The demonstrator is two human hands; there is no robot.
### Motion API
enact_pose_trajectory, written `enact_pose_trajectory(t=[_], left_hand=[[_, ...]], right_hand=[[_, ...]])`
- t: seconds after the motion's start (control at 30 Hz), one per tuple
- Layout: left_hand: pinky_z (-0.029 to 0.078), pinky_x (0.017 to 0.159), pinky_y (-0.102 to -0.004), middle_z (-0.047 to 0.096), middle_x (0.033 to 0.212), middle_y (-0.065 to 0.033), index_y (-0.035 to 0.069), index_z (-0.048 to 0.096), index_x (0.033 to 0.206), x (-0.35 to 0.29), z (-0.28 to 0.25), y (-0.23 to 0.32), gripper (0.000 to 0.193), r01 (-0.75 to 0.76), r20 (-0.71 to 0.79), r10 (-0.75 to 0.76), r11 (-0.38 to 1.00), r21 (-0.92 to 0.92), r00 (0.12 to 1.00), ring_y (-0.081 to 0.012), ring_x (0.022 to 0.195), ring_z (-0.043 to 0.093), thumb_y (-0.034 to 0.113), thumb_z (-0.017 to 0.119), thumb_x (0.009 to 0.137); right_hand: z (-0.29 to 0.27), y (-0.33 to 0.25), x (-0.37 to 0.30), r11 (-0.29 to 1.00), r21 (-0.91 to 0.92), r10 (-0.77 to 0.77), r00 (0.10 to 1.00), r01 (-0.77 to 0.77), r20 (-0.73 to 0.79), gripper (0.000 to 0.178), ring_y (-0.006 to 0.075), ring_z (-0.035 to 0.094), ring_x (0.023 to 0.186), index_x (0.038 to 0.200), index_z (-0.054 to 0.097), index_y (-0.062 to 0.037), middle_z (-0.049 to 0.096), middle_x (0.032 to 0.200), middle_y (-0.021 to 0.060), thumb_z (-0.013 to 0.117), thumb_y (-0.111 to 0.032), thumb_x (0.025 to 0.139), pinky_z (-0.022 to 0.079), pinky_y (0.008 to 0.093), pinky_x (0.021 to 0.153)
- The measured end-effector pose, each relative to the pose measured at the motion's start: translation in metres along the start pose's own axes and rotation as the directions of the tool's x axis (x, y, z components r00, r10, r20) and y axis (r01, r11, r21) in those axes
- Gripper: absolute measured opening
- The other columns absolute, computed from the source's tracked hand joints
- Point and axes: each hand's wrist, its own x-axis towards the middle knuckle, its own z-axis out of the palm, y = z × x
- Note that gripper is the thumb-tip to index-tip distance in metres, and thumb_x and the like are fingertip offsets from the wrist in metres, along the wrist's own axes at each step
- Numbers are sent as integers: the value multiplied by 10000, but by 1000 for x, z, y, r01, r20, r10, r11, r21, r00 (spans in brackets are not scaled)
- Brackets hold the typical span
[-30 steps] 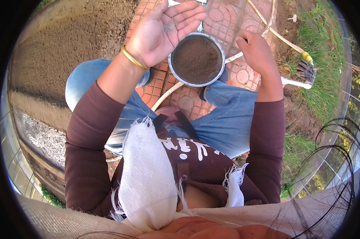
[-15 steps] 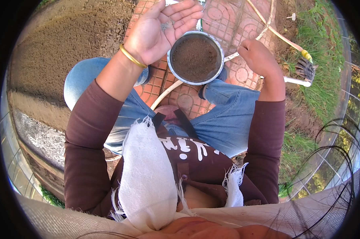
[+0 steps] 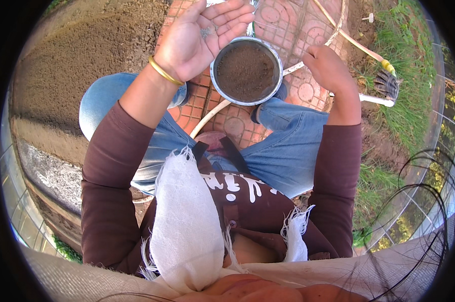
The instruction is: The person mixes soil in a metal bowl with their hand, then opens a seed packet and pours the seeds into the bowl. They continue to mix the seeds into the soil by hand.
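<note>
My left hand point(image 3: 199, 38) is open and palm up just beyond the left rim of a round pot, with a small cluster of grey-green grains point(image 3: 205, 32) lying on the palm. The pot point(image 3: 215, 86) has a pale grey rim and is filled nearly to the top with dark brown soil point(image 3: 247, 70). To the right of the pot, my right hand point(image 3: 329, 69) hovers with its back up and its fingers curled closed. Whatever those fingers may hold is hidden.
A pale hose point(image 3: 210, 118) runs under the pot and across the red paving tiles point(image 3: 308, 30). Bare soil point(image 3: 81, 75) spreads on the left. A small dark claw-like tool point(image 3: 387, 84) lies on the grass point(image 3: 408, 116) at the right, near a white pipe point(image 3: 376, 99).
My right hand has shifted slightly up and away from the pot. The left hand keeps its palm-up pose with the grains on it.
</note>
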Motion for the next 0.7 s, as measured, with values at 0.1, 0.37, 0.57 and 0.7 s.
enact_pose_trajectory(t=[0.1, 0.37, 0.57, 0.7], left_hand=[[352, 1129, -352, 408, 1403, -250, -119, 332, 1362, 0, -1, 0, 577, 2, 4, -2, 1000, -18, 1000, -312, 1326, 406, 344, 202, 1044], [349, 1131, -350, 407, 1404, -251, -117, 334, 1363, -1, -3, 0, 577, 6, 15, -5, 1000, -19, 1000, -311, 1326, 406, 347, 207, 1043], [352, 1128, -350, 408, 1405, -249, -117, 338, 1361, -1, -3, -2, 579, 10, 10, -10, 1000, -5, 1000, -311, 1325, 408, 349, 206, 1043], [354, 1125, -349, 403, 1410, -248, -118, 336, 1361, 0, -4, -3, 579, 1, 19, -2, 1000, 21, 1000, -313, 1326, 408, 348, 208, 1043]], right_hand=[[0, -5, 3, 999, 51, 3, 1000, -2, -12, 316, 430, 587, 807, 822, 622, 57, 609, 797, 263, 522, -239, 868, 456, 467, 718], [1, -15, 4, 975, 224, 17, 999, -6, -50, 280, 334, 615, 690, 883, 652, 51, 627, 733, 215, 611, -225, 862, 482, 405, 671], [10, -35, 7, 881, 471, 5, 996, 37, -89, 246, 131, 514, 643, 880, 634, 37, 574, 676, 71, 631, -209, 879, 432, 305, 608], [8, -48, 12, 900, 421, -48, 987, 110, -156, 247, 245, 627, 674, 938, 673, 8, 658, 736, 141, 638, -224, 859, 486, 355, 659]])
